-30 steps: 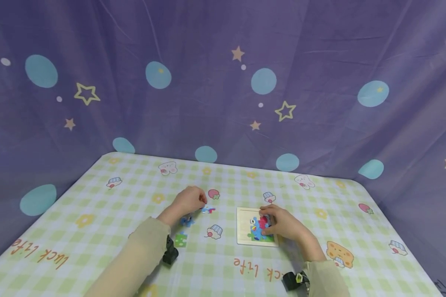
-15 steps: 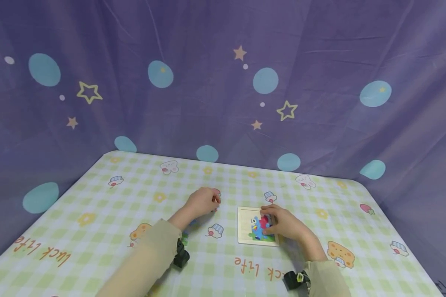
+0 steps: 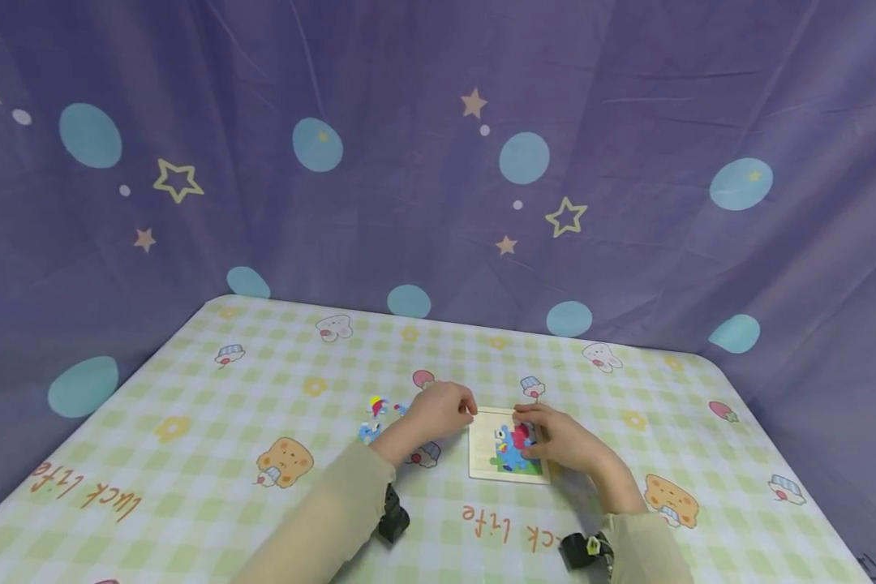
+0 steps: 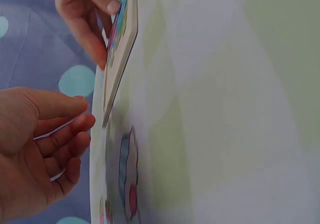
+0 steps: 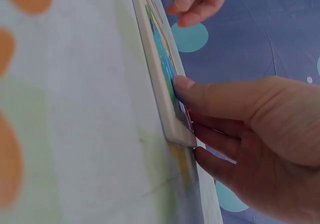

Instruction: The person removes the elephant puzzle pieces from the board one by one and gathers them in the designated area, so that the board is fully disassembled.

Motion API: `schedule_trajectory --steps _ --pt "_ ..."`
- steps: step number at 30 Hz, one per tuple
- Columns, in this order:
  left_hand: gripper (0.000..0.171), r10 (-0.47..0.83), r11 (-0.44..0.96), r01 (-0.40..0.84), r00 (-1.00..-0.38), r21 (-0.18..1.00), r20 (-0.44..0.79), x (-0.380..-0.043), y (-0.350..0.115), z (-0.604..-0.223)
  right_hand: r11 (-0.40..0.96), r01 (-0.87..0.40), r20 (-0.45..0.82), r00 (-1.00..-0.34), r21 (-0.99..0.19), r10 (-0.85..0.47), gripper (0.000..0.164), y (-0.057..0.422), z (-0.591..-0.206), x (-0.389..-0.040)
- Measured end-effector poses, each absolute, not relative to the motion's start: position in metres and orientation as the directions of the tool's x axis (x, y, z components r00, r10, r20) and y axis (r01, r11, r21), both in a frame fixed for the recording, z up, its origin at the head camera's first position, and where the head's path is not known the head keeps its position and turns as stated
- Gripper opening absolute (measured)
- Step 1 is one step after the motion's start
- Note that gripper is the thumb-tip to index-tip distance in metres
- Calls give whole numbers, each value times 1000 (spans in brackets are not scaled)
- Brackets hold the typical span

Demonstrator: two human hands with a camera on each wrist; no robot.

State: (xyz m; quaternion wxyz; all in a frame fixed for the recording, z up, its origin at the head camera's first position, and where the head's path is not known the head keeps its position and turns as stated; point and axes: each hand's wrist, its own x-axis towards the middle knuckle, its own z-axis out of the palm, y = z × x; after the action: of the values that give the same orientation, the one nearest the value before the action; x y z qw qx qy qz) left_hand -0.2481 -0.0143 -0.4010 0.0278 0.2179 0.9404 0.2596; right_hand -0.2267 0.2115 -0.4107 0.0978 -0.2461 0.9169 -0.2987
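Observation:
A wooden puzzle tray (image 3: 480,466) lies on the table, partly filled with joined jigsaw pieces (image 3: 513,448) in blue, red and green. My right hand (image 3: 564,440) holds the tray at its right side. Its thumb (image 5: 185,83) rests on the pieces and its other fingers lie along the tray's edge. My left hand (image 3: 441,407) is just off the tray's far left corner. Its fingers (image 4: 82,124) are loosely bent, with nothing visible between them and the thumb. Loose jigsaw pieces (image 3: 369,432) lie left of it, partly hidden by the left arm.
A checked tablecloth (image 3: 212,422) with printed cakes, bears and lettering covers the table. Behind it hangs a purple curtain (image 3: 409,195) with stars and blue dots. Black wrist cameras (image 3: 392,515) sit on both forearms.
My left hand has moved right, from the loose pieces to the tray's far left corner, uncovering several pieces. The right hand stays on the tray.

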Motion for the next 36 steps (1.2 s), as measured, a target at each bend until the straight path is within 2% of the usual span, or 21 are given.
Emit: schedule_trajectory --steps 14,19,26,36 --pt "19 513 747 440 -858 498 -11 -240 14 -407 703 -390 9 -877 -595 -480 39 212 -415 -227" --pt "23 538 747 476 -843 464 0 -240 17 -410 710 -389 15 -882 -587 -471 37 211 -414 -227" --pt "37 550 767 503 -835 398 -5 -238 20 -411 719 -391 27 -887 -575 -461 36 212 -414 -228" --pt "37 548 768 501 -836 398 -5 -238 22 -412 714 -383 19 -888 -586 -460 35 213 -415 -229"
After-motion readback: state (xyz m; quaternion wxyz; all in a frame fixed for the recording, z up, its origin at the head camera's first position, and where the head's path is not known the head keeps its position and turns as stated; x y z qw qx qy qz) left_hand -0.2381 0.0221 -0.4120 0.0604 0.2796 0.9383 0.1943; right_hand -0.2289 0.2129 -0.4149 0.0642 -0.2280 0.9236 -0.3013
